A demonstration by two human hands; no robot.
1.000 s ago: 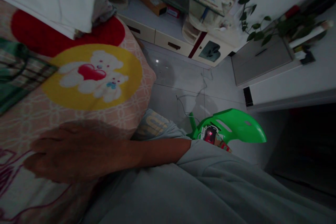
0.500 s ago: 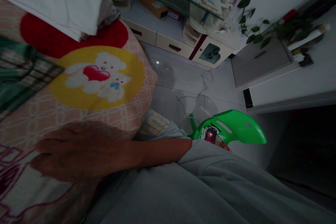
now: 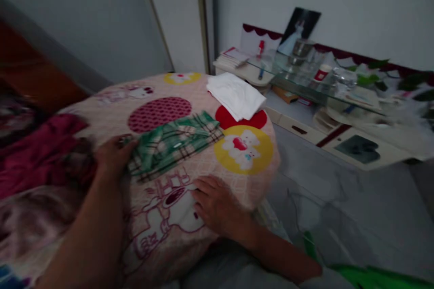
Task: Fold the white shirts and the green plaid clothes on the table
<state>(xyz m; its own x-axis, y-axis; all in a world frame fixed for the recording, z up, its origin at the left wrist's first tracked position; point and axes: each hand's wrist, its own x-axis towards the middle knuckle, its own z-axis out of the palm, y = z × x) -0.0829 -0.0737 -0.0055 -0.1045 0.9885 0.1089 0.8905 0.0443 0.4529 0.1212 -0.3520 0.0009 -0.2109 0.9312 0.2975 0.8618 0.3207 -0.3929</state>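
Observation:
A green plaid garment (image 3: 176,142), folded into a long strip, lies across the pink patterned blanket (image 3: 200,99) on the bed. At its left end my left hand (image 3: 113,156) grips the cloth between thumb and fingers. My right hand (image 3: 217,203) rests palm down on the blanket, over the printed animal figure, with its fingers loosely spread and nothing in them. Beyond the plaid garment a folded white cloth (image 3: 235,95) lies near the bed's far right corner, partly over a red printed oval.
Crumpled magenta clothing (image 3: 40,153) lies to the left. Behind the bed's right side runs a low cabinet with a glass shelf (image 3: 305,81), bearing a red-and-white cup (image 3: 322,72) and a photo (image 3: 300,31). A green plastic chair (image 3: 379,277) stands at lower right.
My view has swung left and up from the floor and chair to the bed. My left hand has come into view on the plaid garment; my right hand still rests on the blanket.

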